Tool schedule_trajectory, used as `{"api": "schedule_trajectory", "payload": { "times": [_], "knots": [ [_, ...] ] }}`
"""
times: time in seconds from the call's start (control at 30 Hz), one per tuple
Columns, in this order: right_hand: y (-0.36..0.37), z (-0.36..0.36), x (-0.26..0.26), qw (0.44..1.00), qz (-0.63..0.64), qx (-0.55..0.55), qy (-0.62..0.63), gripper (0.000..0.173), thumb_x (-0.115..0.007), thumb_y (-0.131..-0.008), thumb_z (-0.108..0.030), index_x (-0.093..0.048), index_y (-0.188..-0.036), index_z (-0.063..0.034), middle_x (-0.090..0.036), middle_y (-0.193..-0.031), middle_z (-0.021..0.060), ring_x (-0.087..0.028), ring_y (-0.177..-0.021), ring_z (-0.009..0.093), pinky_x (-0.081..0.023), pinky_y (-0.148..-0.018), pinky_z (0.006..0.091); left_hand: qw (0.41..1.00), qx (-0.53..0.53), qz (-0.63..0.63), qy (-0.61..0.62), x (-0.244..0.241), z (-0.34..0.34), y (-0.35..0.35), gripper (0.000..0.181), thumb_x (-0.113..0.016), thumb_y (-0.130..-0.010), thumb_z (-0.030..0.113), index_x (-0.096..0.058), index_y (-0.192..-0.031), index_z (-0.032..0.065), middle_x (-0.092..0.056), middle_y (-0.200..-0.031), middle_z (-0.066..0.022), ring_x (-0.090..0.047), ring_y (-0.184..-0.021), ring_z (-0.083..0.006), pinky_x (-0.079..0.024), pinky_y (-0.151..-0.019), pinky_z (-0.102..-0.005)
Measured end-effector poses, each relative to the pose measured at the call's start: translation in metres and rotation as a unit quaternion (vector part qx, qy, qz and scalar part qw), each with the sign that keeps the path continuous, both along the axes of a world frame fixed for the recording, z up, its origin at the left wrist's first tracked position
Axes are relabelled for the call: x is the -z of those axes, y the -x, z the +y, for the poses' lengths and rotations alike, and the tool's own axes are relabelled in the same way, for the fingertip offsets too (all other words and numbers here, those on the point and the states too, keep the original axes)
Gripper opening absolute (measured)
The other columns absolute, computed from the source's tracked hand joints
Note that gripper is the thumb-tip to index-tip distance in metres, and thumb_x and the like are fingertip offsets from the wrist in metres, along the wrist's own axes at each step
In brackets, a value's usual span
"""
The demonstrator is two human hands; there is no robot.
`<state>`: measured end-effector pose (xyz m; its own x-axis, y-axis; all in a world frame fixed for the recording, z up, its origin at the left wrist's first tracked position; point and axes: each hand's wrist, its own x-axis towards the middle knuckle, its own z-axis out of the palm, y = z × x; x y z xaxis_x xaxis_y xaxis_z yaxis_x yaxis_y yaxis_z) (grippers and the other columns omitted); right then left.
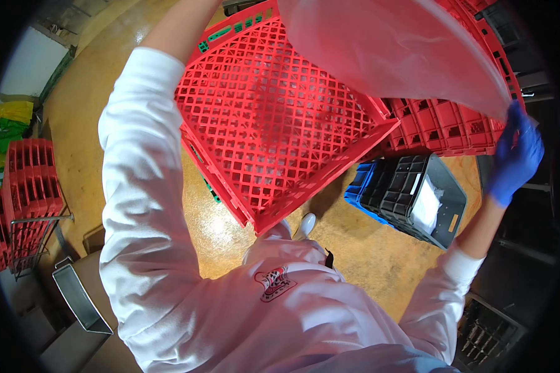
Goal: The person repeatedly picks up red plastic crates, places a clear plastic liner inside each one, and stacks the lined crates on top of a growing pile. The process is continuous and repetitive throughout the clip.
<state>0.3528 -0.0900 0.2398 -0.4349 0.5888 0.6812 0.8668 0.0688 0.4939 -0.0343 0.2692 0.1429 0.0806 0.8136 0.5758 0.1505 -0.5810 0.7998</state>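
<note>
My right hand (518, 151), in a blue glove, pinches the edge of a translucent plastic sheet (401, 51), perhaps a bag or liner. The sheet spreads in the air over the right part of a red plastic crate (280, 112) and runs out past the top edge. This crate has a lattice bottom and low walls, and lies bare where the sheet does not cover it. Green crate parts (212, 191) show under its left side. My left forearm reaches up beyond the top edge, so my left hand is out of view.
More red crates (429, 126) stand at the right. Below them is a stack of black crates (401, 196) with a blue one (359, 186), holding white plastic (427, 207). Red crates (32, 186) stand at the far left, near a metal pan (81, 298).
</note>
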Motion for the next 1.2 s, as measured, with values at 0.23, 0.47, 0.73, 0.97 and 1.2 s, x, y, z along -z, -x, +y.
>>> {"api": "schedule_trajectory", "payload": {
  "times": [0.23, 0.47, 0.73, 0.97, 1.2],
  "knots": [
    [0.123, -0.049, 0.196, 0.969, 0.127, 0.051, 0.206, 0.027, -0.060, -0.073, -0.006, -0.060, -0.100, -0.0114, -0.056, -0.079, 0.0050, -0.056, -0.085, 0.023, -0.038, -0.093, 0.0468, 0.973, 0.071, -0.121, 0.183, 0.156, -0.009, 0.069, 0.024, -0.063, -0.083, 0.021, -0.065, -0.097, 0.0023, -0.065, -0.093, -0.0080, -0.062, -0.080, -0.0186, -0.050, -0.072, -0.0307],
    [0.165, -0.028, 0.323, 0.871, 0.236, 0.036, 0.430, 0.025, -0.054, -0.076, -0.006, -0.057, -0.101, -0.0070, -0.056, -0.079, 0.0111, -0.058, -0.073, 0.030, -0.047, -0.072, 0.0398, 0.952, -0.011, -0.151, 0.267, 0.299, -0.010, 0.121, 0.041, -0.064, -0.081, 0.003, -0.055, -0.120, -0.0020, -0.061, -0.111, -0.0086, -0.059, -0.098, -0.0151, -0.048, -0.087, -0.0285],
    [0.207, -0.005, 0.424, 0.773, 0.328, 0.070, 0.538, 0.032, -0.053, -0.076, -0.003, -0.055, -0.107, -0.0077, -0.059, -0.088, 0.0161, -0.063, -0.071, 0.037, -0.050, -0.060, 0.0463, 0.945, -0.102, -0.095, 0.294, 0.389, -0.001, 0.166, 0.043, -0.061, -0.080, -0.003, -0.055, -0.122, 0.0031, -0.060, -0.116, -0.0082, -0.055, -0.105, -0.0158, -0.045, -0.092, -0.0290],
    [0.231, -0.006, 0.476, 0.732, 0.335, 0.049, 0.591, 0.038, -0.054, -0.075, -0.003, -0.053, -0.113, -0.0096, -0.059, -0.094, 0.0169, -0.063, -0.074, 0.037, -0.050, -0.062, 0.0463, 0.945, -0.136, -0.093, 0.282, 0.438, -0.009, 0.194, 0.047, -0.062, -0.077, -0.007, -0.056, -0.122, 0.0047, -0.060, -0.115, -0.0074, -0.057, -0.096, -0.0145, -0.049, -0.083, -0.0276],
    [0.249, -0.007, 0.487, 0.692, 0.338, 0.015, 0.638, 0.041, -0.053, -0.074, 0.000, -0.052, -0.114, -0.0076, -0.059, -0.096, 0.0169, -0.062, -0.076, 0.037, -0.050, -0.062, 0.0464, 0.928, -0.188, -0.111, 0.303, 0.485, -0.035, 0.227, 0.052, -0.060, -0.078, -0.009, -0.051, -0.127, 0.0047, -0.060, -0.112, -0.0084, -0.058, -0.090, -0.0129, -0.049, -0.079, -0.0271]
  ]
}}
